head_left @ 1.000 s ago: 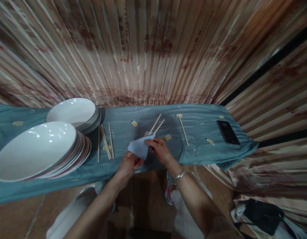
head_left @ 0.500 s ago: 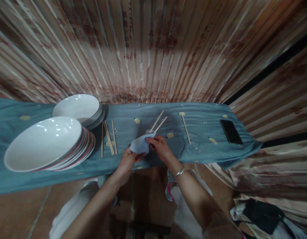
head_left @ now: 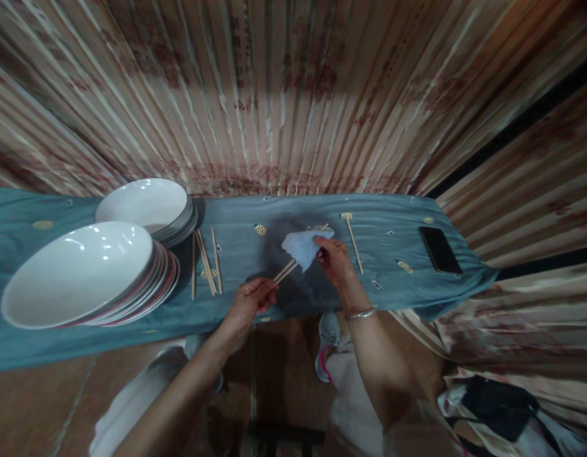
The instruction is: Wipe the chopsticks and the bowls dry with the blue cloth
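Two wooden chopsticks (head_left: 285, 271) slant up and to the right, their near ends pinched in my left hand (head_left: 255, 297). Toward their far ends my right hand (head_left: 335, 255) grips a light blue cloth (head_left: 300, 246) that is draped around the sticks and hides their middle. Only a short tip shows beyond the cloth. Left of my hands several loose chopsticks (head_left: 205, 261) lie on the blue tablecloth (head_left: 240, 222). A single chopstick (head_left: 355, 244) rests on the cloth just right of my right hand.
A stack of large white bowls (head_left: 79, 276) stands at the front left, with another bowl stack (head_left: 143, 203) behind it. A black phone (head_left: 440, 249) lies near the table's right end. A pleated curtain (head_left: 269, 95) hangs along the back edge.
My right hand has slid the cloth up and right along the chopsticks, away from my left hand. The near part of the sticks is now bare, and the far part is covered.
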### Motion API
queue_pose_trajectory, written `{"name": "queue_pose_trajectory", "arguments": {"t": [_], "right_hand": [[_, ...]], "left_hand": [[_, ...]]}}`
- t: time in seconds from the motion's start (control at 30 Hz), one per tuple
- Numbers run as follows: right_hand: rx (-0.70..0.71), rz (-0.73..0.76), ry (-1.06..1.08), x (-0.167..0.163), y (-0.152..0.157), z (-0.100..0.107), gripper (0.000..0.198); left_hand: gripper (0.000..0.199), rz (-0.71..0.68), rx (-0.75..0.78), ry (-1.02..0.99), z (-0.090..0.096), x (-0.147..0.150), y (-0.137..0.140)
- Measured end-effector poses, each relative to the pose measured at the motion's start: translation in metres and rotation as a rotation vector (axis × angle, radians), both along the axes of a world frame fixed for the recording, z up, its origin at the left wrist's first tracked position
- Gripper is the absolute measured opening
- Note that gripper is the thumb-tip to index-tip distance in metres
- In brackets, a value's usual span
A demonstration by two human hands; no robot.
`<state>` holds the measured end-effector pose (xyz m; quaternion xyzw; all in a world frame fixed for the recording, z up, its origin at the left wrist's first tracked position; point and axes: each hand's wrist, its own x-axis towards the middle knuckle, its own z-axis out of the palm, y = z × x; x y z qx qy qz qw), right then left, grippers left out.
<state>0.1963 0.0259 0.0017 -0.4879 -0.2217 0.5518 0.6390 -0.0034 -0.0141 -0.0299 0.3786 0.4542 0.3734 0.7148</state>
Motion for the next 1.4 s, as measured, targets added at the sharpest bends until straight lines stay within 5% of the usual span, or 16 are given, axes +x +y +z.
{"name": "queue_pose_trajectory", "arguments": {"t": [0.2,0.63,1.17,1.4], "right_hand": [[0.024,-0.063,0.049,0.019,0.001,0.003,0.032],[0.000,-0.010,0.002,0.004,-0.002,-0.002,0.033],[-0.099,0.302,-0.044,-0.059,-0.020,-0.020,0.027],[-0.104,0.304,-0.040,-0.058,-0.019,-0.019,0.026]], "left_hand": [[0.045,-0.004,-0.014,0.006,-0.002,0.001,-0.001],[0.045,0.029,-0.004,0.038,-0.005,0.002,-0.001],[0.022,0.150,0.018,-0.015,-0.006,0.005,0.003],[0.023,0.148,0.009,-0.017,-0.004,0.005,0.002]]}}
